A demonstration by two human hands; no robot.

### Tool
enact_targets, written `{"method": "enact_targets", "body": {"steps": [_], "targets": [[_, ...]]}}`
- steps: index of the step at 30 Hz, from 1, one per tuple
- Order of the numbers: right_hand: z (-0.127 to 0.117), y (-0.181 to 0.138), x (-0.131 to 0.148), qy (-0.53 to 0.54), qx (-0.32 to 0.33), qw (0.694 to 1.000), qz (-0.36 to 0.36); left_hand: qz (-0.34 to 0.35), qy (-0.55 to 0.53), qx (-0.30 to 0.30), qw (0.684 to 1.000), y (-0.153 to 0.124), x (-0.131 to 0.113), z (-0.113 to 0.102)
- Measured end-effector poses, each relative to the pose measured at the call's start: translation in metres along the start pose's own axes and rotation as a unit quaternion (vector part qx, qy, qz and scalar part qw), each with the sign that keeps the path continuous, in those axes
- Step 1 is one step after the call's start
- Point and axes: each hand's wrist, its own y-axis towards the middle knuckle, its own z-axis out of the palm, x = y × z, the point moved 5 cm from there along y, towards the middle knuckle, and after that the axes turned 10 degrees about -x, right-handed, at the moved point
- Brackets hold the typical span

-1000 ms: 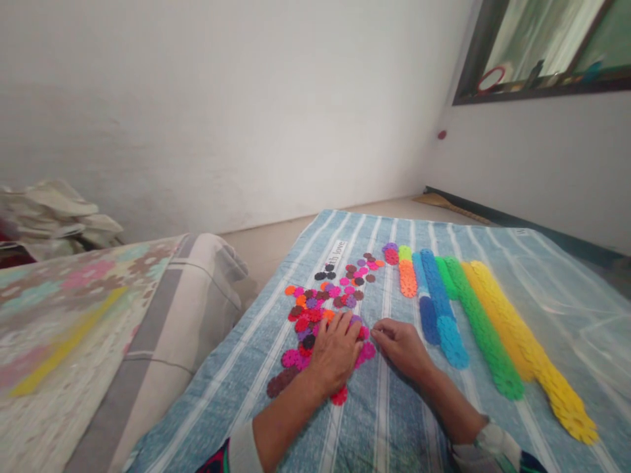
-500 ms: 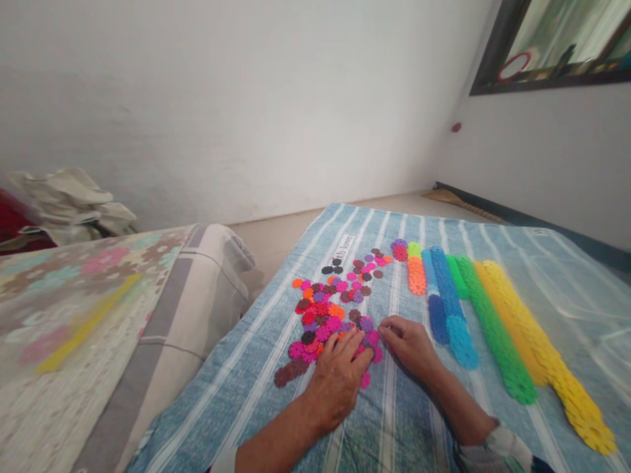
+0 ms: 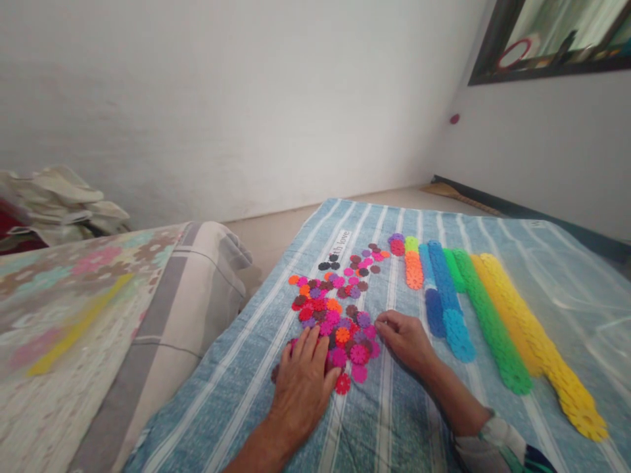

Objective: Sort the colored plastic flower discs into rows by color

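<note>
A loose pile of flower-shaped plastic discs (image 3: 329, 309) in pink, red, purple, orange, brown and black lies on a blue striped cloth (image 3: 256, 355). My left hand (image 3: 303, 374) rests flat over the pile's near left part, fingers stretched out, hiding the discs beneath. At the pile's right edge is my right hand (image 3: 407, 341), its thumb and fingers pinched together beside magenta discs; whatever they hold, if anything, is hidden. A red disc (image 3: 342, 383) lies just right of my left thumb. Three black discs (image 3: 328, 263) sit together at the far side.
Overlapping rows of discs run along the right: orange (image 3: 414, 270), blue (image 3: 444, 276), green (image 3: 493, 328) and yellow (image 3: 542, 348). Clear plastic (image 3: 586, 289) lies beyond them. To the left, across a gap, stands another cloth-covered surface (image 3: 162, 282).
My left hand has slid left across the pile, uncovering orange, pink and red discs near its middle and front. My right hand has stayed at nearly the same spot, still pinched.
</note>
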Motion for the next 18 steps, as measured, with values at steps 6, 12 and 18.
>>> {"method": "enact_targets", "body": {"steps": [6, 12, 18], "targets": [[0.0, -0.001, 0.001, -0.003, 0.003, 1.0, -0.004, 0.058, -0.02, -0.003, 0.998, 0.004, -0.027, 0.009], [0.0, -0.001, 0.001, -0.006, -0.001, 1.0, -0.013, 0.098, -0.074, -0.058, 0.991, -0.01, -0.017, 0.009], [0.002, -0.006, 0.008, -0.071, -0.007, 0.995, -0.07, 0.089, -0.085, -0.081, 0.989, -0.019, -0.012, -0.001]]}}
